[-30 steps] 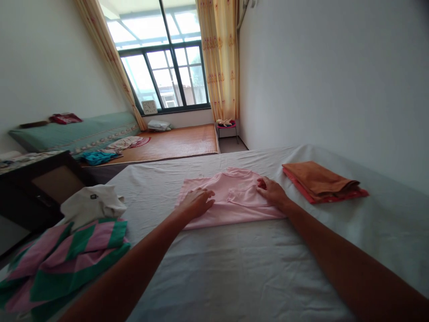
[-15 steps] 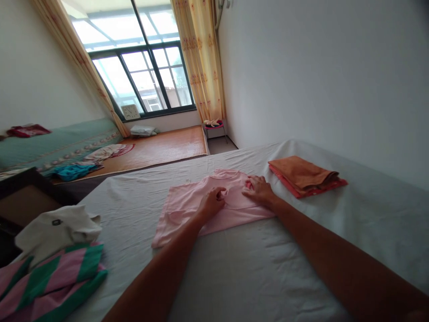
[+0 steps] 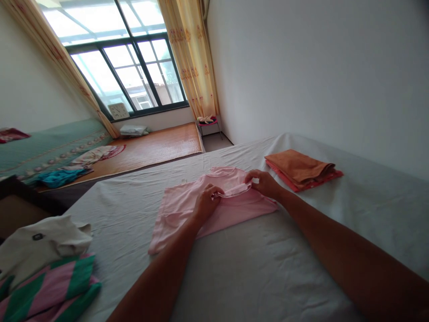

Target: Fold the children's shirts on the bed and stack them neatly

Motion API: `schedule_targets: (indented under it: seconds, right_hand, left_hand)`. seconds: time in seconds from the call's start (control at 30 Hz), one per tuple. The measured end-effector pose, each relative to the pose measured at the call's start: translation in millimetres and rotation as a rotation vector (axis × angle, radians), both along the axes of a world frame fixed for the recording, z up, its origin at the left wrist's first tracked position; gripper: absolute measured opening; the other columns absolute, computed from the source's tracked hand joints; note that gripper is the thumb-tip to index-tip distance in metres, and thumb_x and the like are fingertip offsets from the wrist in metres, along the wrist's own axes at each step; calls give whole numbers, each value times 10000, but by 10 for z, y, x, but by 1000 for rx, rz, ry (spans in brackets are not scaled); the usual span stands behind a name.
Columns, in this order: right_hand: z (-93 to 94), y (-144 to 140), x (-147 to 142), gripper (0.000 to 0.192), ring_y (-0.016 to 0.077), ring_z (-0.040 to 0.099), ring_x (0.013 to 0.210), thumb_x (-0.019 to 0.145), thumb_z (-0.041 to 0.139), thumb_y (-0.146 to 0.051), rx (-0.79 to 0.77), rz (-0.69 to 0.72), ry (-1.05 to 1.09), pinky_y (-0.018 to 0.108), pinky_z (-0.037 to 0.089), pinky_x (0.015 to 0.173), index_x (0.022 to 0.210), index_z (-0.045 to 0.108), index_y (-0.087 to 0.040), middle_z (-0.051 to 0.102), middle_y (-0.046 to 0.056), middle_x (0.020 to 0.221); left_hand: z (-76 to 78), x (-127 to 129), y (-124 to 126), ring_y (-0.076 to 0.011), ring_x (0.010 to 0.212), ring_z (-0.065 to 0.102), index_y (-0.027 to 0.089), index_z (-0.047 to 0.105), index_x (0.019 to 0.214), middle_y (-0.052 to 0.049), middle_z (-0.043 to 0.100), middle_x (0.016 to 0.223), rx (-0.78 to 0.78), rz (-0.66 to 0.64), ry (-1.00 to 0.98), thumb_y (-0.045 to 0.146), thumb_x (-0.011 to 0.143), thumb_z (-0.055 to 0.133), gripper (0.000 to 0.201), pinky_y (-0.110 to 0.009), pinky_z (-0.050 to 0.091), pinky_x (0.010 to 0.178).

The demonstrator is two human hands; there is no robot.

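A pink shirt (image 3: pixel 181 201) lies partly folded on the pale bed sheet (image 3: pixel 241 268). My left hand (image 3: pixel 207 201) pinches one end of a folded edge near the middle of the shirt. At the other end of that edge, my right hand (image 3: pixel 263 182) grips the cloth between thumb and fingers. Between the two hands the edge is lifted a little and stretched, showing a paler strip. To the right of my right hand rests a folded stack, with a brown-orange cloth (image 3: pixel 298 163) on top of a red one (image 3: pixel 303 184).
At the left edge lie a white garment (image 3: pixel 50 237) and a pink-and-green striped garment (image 3: pixel 56 286). A dark piece of furniture (image 3: pixel 23 201) stands beyond them. Past the bed is a low platform with a brown mat (image 3: pixel 161 143), and a small stool (image 3: pixel 208 120) stands near the curtain.
My hands have closed on the shirt's edge and lifted it taut between them. My right hand has risen slightly. The camera view has shifted a little to the right.
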State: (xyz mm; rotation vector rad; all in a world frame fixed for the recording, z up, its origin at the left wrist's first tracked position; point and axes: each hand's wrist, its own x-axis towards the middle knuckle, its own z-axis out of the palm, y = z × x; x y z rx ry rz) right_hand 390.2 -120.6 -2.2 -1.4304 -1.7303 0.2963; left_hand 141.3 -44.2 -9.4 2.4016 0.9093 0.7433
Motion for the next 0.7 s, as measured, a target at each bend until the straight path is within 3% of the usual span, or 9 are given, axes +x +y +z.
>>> schedule_targets:
  seconds: [0.13,0.23,0.33,0.5,0.6,0.7]
  right_hand:
    - [86,-76,99,254,165,587,816,646,505,-22,-195,260,-207,259,433,794,664,683,-201,654,8,745]
    - [142,-116,98,311,163,581,811,639,449,6,-186,171,-296,249,423,778,620,681,-200,650,22,739]
    - [156,-134,-30,284,150,580,788,711,463,-48,-92,97,-241,238,423,744,760,696,-202,667,27,827]
    - [6,-124,-241,140,123,563,672,755,559,-195,-219,267,-263,210,394,629,823,681,-197,665,3,762]
    - [-61,-112,-240,131,114,547,624,769,560,-243,-267,245,-240,202,373,582,812,670,-187,647,-5,713]
    - [-63,-113,-212,145,117,550,626,780,548,-264,-267,247,-235,204,371,582,804,665,-183,640,-2,707]
  left_hand:
    - [127,-62,-19,-142,798,583,212,704,806,-16,619,843,33,-203,170,68,696,559,232,-242,458,745]
    - [279,-111,-50,-144,786,584,207,716,825,-28,629,854,19,-291,216,198,752,619,122,-241,449,725]
    - [348,-94,-138,-142,767,580,189,700,769,-40,632,845,51,-239,196,352,865,527,257,-247,437,715]
    - [217,31,-279,-152,738,570,187,673,727,-36,627,771,133,-233,295,386,870,513,293,-247,416,670]
    - [179,12,-177,-147,748,585,189,668,811,-40,644,831,142,-132,257,392,924,406,350,-246,428,688]
    - [182,-173,88,-171,899,599,188,656,953,-65,665,961,175,46,313,306,947,339,339,-272,433,819]
